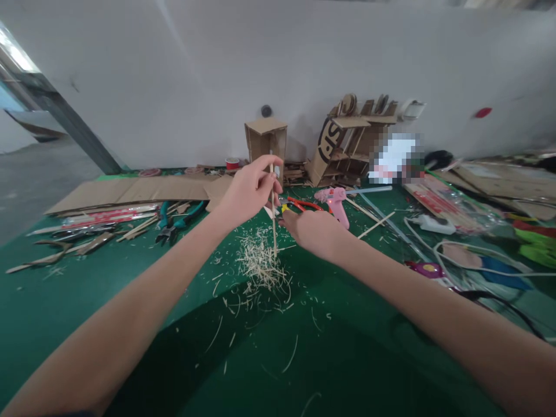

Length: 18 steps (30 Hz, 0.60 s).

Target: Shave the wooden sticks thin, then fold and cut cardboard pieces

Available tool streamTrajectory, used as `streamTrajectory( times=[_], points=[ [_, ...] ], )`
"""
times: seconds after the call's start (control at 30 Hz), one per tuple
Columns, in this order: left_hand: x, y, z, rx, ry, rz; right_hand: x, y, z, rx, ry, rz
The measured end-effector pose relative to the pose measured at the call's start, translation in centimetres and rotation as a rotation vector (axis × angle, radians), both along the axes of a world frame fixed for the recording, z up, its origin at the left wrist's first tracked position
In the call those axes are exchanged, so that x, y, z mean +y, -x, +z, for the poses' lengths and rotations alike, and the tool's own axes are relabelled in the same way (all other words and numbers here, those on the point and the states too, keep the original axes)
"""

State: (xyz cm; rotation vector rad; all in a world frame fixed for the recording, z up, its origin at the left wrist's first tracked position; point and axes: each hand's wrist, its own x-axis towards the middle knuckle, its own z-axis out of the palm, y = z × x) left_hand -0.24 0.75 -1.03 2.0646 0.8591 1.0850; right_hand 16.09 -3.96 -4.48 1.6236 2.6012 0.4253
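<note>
Stick [274, 231]: pale tan. Shavings [263, 263]: cream. Tabletop [347, 347]: dark green. Glue gun [336, 204]: pink. Pliers [168, 233]: teal handles, dark head. Cardboard shelf [320, 165]: brown, black ringed lettering. Wall [195, 75]: plain grey. Wall oval [483, 112]: red. Small half-hidden tool [284, 208]: yellow, probably.

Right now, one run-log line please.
left hand: holding stick | right hand: beside stick, grip unclear | shavings: heaped on table | glue gun: beyond right hand

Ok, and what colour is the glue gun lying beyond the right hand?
The glue gun is pink, seen best in the head view.
</note>
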Motion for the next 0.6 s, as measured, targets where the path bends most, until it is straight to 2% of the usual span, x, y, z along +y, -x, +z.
streamTrajectory(
  times=[0.27,0.47,0.6],
  points=[
    [0.1,0.0,0.0,-0.005,0.01,0.007,0.1,0.1,-0.7,0.072,-0.006,-0.017],
    [-0.2,-0.1,0.0,-0.008,0.006,0.018,-1.5,-0.7,-4.4,0.121,-0.048,0.17],
    [-0.7,-0.3,0.3,0.027,-0.014,0.014,-2.5,-0.8,-5.7,0.106,-0.069,0.116]
  ],
)
